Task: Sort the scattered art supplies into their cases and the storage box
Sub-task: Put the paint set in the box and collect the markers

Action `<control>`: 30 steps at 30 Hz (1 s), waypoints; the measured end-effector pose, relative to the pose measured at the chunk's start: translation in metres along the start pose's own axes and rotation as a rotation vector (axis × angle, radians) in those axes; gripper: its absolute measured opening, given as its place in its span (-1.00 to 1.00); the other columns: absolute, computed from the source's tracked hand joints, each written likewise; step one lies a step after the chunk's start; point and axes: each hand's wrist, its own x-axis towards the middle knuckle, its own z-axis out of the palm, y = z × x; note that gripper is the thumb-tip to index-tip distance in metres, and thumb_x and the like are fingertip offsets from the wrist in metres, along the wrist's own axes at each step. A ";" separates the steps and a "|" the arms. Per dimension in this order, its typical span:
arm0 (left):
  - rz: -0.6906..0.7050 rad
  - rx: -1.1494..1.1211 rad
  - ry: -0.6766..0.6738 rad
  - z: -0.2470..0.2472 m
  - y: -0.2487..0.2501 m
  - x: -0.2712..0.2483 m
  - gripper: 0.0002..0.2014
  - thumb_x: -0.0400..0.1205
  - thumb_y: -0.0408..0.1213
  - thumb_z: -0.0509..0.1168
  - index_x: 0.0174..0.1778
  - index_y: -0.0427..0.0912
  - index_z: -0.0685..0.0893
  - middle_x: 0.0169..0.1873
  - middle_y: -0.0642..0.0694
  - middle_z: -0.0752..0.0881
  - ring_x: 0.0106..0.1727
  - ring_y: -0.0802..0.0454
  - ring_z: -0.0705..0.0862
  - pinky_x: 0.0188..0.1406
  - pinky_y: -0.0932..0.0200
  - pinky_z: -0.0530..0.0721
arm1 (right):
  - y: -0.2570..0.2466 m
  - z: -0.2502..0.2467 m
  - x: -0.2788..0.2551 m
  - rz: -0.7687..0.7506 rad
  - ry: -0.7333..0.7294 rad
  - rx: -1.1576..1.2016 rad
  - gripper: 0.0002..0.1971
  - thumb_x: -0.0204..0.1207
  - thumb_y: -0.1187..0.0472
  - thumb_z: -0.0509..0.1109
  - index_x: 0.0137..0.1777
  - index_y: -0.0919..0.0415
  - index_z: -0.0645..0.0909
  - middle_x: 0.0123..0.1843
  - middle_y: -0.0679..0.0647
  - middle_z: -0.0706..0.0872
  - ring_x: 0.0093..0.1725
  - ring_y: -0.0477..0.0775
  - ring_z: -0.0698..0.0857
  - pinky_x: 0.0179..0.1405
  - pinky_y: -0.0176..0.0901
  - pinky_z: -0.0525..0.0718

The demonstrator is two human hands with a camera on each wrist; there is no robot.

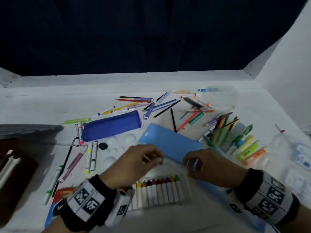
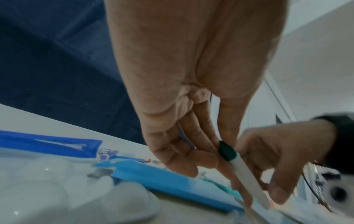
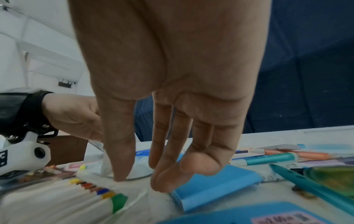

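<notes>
Head: both grips low over the tray [image 1: 187, 190] on the bench [image 1: 50, 101], left grip [image 1: 143, 158] and right grip [image 1: 202, 163], likely to seat one more crayon. Ten racked in the crayon row [image 1: 159, 190]; one pouch [image 1: 111, 125], one blue lid [image 1: 170, 142].

Left wrist: left grip pinching one green crayon [image 2: 227, 151], tip up, probably bound for the tray; right grip just beside, contact unclear.

Right wrist: right grip slack, fingers straight, holding nothing.

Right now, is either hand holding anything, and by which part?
Left hand pinches a green-tipped crayon near its tip; whether the right hand grips it is unclear.
</notes>
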 end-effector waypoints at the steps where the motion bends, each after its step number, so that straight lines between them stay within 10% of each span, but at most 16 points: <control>1: -0.009 0.027 -0.066 0.011 0.002 -0.002 -0.92 0.69 -0.24 0.38 -0.01 0.00 0.78 -0.16 0.11 0.82 -0.11 0.18 0.78 -0.05 0.23 0.72 | 0.000 0.002 -0.004 0.003 -0.035 -0.037 -0.76 0.47 0.07 0.54 0.11 -0.03 0.66 -0.04 -0.19 0.72 -0.13 -0.13 0.72 -0.06 -0.20 0.66; 13: 0.023 0.332 -0.153 0.066 0.016 0.019 -0.85 0.70 -0.16 0.35 0.08 -0.09 0.78 -0.08 0.04 0.79 -0.09 0.17 0.68 -0.04 0.21 0.61 | 0.000 0.002 -0.023 -0.001 -0.152 -0.196 -0.54 0.51 0.09 0.48 0.41 0.04 0.54 0.36 -0.03 0.59 0.30 -0.04 0.54 0.12 -0.31 0.39; 30: -0.113 0.579 0.030 0.078 0.033 0.003 -0.64 0.52 0.15 0.47 0.17 0.10 0.72 0.03 0.11 0.75 0.06 0.06 0.69 0.00 0.16 0.55 | 0.006 0.006 -0.021 -0.055 -0.112 -0.164 -0.63 0.53 0.01 0.44 0.32 0.04 0.60 0.21 -0.06 0.67 0.15 -0.06 0.60 0.06 -0.27 0.49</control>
